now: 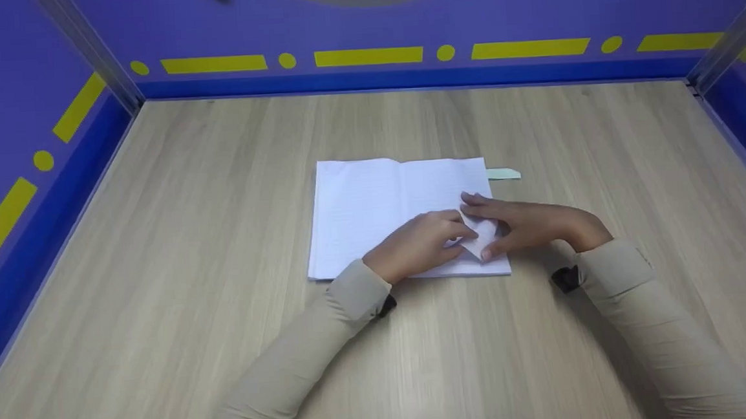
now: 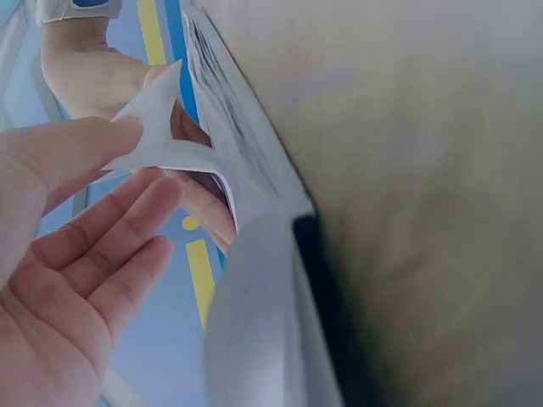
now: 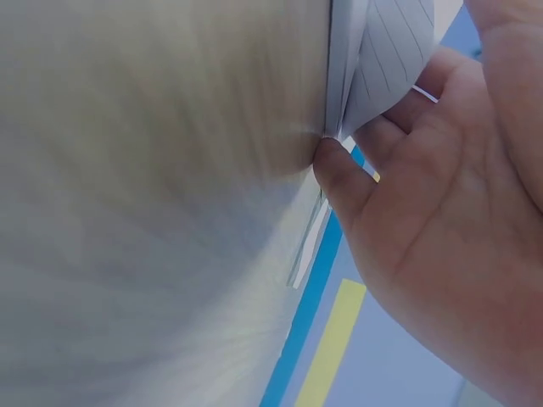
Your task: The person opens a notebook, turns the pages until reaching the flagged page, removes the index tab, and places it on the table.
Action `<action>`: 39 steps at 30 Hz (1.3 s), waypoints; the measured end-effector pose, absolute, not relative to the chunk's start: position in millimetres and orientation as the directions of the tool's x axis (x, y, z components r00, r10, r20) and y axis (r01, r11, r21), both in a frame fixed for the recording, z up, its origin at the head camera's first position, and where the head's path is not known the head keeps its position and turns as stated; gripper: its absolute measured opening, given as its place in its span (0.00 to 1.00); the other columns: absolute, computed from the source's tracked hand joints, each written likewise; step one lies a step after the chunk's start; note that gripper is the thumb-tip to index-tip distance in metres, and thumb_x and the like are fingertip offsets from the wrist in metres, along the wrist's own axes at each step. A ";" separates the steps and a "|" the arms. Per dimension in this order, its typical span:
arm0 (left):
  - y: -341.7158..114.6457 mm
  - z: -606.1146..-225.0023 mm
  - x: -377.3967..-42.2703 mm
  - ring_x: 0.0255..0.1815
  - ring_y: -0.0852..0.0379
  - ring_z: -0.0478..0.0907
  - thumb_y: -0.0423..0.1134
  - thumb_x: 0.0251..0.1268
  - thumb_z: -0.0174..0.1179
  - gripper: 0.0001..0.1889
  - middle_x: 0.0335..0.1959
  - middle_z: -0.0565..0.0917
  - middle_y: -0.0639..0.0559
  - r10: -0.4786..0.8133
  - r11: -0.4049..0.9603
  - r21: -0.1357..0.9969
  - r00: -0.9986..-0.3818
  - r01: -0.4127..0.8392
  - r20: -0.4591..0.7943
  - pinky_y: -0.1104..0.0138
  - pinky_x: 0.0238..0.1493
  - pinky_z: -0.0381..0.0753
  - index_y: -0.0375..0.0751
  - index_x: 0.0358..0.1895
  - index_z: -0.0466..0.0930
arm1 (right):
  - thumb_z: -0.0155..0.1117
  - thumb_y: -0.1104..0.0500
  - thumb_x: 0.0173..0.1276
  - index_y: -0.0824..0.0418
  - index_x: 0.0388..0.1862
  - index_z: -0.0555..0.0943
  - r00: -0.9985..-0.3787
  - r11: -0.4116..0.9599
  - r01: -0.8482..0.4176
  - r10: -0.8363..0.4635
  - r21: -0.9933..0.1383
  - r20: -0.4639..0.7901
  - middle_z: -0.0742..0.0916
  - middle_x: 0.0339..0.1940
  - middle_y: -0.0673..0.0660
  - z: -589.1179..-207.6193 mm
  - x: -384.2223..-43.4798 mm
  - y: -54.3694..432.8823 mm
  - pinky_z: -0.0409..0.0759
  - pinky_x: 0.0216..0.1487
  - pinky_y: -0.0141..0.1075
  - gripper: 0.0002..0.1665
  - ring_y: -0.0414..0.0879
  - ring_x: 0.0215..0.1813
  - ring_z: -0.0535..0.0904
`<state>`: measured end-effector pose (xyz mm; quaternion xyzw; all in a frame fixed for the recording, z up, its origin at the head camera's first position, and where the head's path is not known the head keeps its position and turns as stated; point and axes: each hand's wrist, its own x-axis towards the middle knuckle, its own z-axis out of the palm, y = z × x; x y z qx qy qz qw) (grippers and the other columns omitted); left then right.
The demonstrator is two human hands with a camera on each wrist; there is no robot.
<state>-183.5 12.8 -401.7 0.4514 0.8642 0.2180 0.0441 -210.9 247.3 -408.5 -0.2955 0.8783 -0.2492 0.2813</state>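
Observation:
An open notebook (image 1: 360, 204) with lined white pages lies on the table. My left hand (image 1: 423, 242) reaches over its right half and pinches a lifted, folded-over part of a page (image 2: 157, 110) between thumb and index finger. In the left wrist view the other left fingers extend loosely below the fold. My right hand (image 1: 529, 222) comes in from the right side and grips the same page, thumb near the fold's lower tip and fingers at its far side. The right wrist view has the page (image 3: 390, 59) curling up in front of some right fingers, with one fingertip at the notebook's edge.
A pale green strip (image 1: 503, 173) sticks out past the notebook's upper right edge. The wood-grain table (image 1: 216, 180) is bordered by blue-purple panels (image 1: 362, 29) with yellow marks at the back and sides. A black piece (image 1: 566, 279) sits at the right cuff.

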 end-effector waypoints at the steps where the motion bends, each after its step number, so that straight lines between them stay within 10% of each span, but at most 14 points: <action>1: 12.4 -401.6 -183.8 0.54 0.58 0.80 0.33 0.65 0.60 0.14 0.49 0.84 0.50 0.795 0.500 0.423 -0.594 0.756 0.122 0.71 0.58 0.76 0.42 0.52 0.84 | 0.68 0.41 0.59 0.61 0.77 0.53 -0.669 0.700 -0.385 -0.661 -0.601 -0.341 0.49 0.80 0.59 -409.1 -211.3 247.8 0.48 0.75 0.57 0.55 0.58 0.80 0.40; 21: -6.6 -389.5 -189.3 0.49 0.58 0.82 0.26 0.65 0.56 0.21 0.53 0.84 0.47 0.676 0.419 0.597 -0.674 0.684 0.297 0.71 0.54 0.79 0.37 0.61 0.76 | 0.77 0.44 0.49 0.58 0.77 0.26 -0.829 0.733 -0.277 -0.509 -0.621 -0.231 0.33 0.79 0.61 -403.1 -216.1 251.8 0.38 0.76 0.57 0.79 0.58 0.79 0.28; 39: -42.1 -371.4 -197.6 0.57 0.53 0.80 0.27 0.62 0.59 0.18 0.53 0.84 0.43 0.476 0.373 0.664 -0.748 0.648 0.463 0.68 0.59 0.76 0.33 0.55 0.80 | 0.73 0.43 0.54 0.58 0.77 0.29 -0.818 0.698 -0.312 -0.543 -0.644 -0.191 0.36 0.79 0.61 -406.4 -213.9 254.2 0.40 0.77 0.55 0.73 0.56 0.80 0.32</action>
